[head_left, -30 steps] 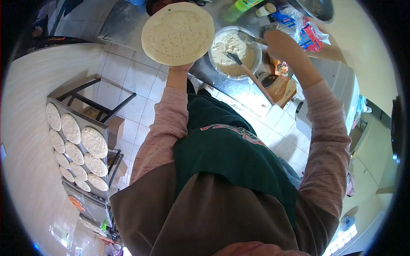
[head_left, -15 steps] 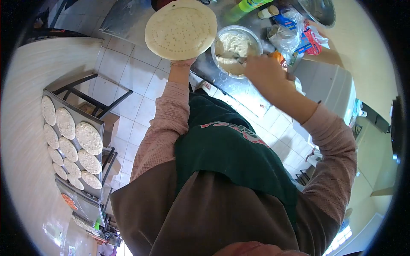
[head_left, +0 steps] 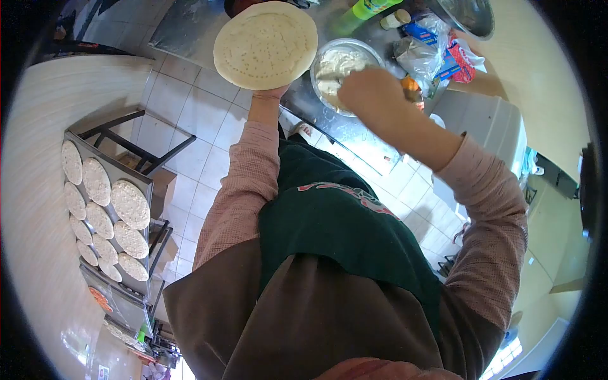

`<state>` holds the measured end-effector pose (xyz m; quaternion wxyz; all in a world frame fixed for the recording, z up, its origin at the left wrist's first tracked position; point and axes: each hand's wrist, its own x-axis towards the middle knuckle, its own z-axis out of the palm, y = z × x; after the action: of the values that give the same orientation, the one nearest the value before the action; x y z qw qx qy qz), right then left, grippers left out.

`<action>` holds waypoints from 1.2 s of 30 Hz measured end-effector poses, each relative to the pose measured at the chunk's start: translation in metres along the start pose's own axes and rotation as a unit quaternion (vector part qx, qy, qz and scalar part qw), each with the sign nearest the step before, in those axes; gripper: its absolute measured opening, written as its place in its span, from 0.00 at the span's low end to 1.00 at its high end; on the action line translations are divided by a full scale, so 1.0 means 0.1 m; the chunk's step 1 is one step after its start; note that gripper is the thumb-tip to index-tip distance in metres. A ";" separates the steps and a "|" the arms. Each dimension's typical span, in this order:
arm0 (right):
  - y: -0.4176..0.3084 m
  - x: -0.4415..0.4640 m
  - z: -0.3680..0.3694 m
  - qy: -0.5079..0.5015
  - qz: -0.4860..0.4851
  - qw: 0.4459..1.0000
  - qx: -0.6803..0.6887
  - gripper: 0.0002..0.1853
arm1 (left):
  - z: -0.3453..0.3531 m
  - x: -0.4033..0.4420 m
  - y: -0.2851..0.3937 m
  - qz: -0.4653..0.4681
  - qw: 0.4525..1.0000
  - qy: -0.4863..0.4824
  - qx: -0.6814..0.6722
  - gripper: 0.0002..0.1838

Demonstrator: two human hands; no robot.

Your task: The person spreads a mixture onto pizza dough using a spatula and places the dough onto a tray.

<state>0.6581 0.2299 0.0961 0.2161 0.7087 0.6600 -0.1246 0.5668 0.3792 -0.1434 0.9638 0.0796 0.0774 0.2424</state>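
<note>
A round, pale flat dough base (head_left: 265,47), dotted with small holes, rests on my left hand (head_left: 271,93). That hand supports it from below, and most of its fingers are hidden under the dough. My right hand (head_left: 370,92) is closed over a metal bowl (head_left: 316,79) of thick creamy white mixture (head_left: 342,63). It grips a spoon, which is now almost wholly covered by the fist.
Behind the bowl lie a green bottle (head_left: 366,11), a small jar (head_left: 396,19) and a clear plastic bag (head_left: 421,54). Another metal bowl (head_left: 472,16) stands at the back right. On the left, a table (head_left: 142,174) carries several coated rounds (head_left: 131,204).
My right hand has moved left and slightly up over the bowl, so it now hides the spoon that showed before. The dough base has shifted slightly left.
</note>
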 end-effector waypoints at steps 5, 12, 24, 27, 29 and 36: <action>0.12 -0.41 0.17 -0.009 0.032 0.999 0.023 0.04 | -0.19 0.04 -0.04 0.015 0.999 -0.002 0.033 0.42; 0.44 -0.69 0.87 -0.021 0.258 0.965 0.038 0.05 | -0.03 -0.01 0.04 0.004 1.000 -0.007 0.027 0.38; 0.26 -0.24 1.25 0.084 0.147 0.985 0.042 0.11 | -0.15 0.03 0.06 -0.098 0.951 -0.147 -0.255 0.37; 0.27 -0.36 1.06 0.104 0.084 0.991 -0.009 0.13 | 0.11 0.07 0.05 -0.100 0.942 -0.200 -0.250 0.36; 0.31 -0.49 0.87 0.110 0.060 0.992 -0.026 0.14 | 0.32 0.09 0.09 -0.065 0.955 -0.201 -0.207 0.36; 0.61 -0.48 0.87 0.005 0.227 0.972 0.059 0.11 | 0.69 -0.42 1.57 0.060 0.979 -0.193 -0.040 0.37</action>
<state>0.7229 0.1448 0.0507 0.1932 0.8522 0.4742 -0.1074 0.4717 0.4879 -0.0411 0.9467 0.0907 -0.1245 0.2830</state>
